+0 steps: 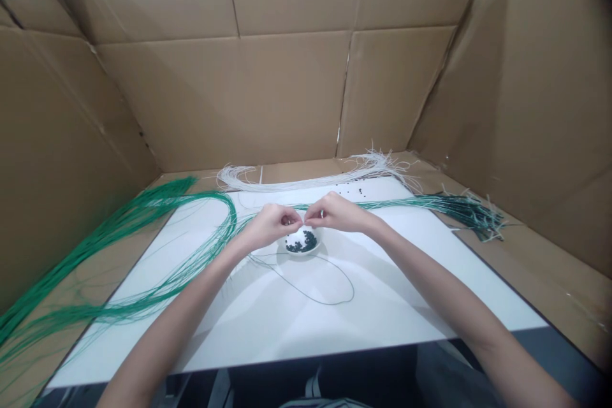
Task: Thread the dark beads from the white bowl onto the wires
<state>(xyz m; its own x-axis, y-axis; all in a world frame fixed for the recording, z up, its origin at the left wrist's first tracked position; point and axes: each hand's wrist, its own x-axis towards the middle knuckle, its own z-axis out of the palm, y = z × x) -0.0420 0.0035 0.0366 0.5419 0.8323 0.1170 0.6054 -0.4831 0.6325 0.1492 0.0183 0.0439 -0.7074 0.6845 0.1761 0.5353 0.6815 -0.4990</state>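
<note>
Back and sides are lined with cardboard sheets [229,102], and a white-topped desk [382,325] is set between them. A white dish [301,253] is placed near the middle, with dark beads [306,242] heaped inside it. Loose dark beads [351,192] are scattered toward the far edge. White strands [306,182] are laid along that edge, and green strands [143,204] are spread across the left side and run to a dark-green bundle [459,207] at right. A thin strand loop [310,287] is lying in front of the dish. Left hand [270,226] and right hand [337,213] are held just above the dish, fingertips meeting. Left fingers [289,217] and right fingers [313,209] are pinched closed; whatever is gripped is too fine to resolve.
</note>
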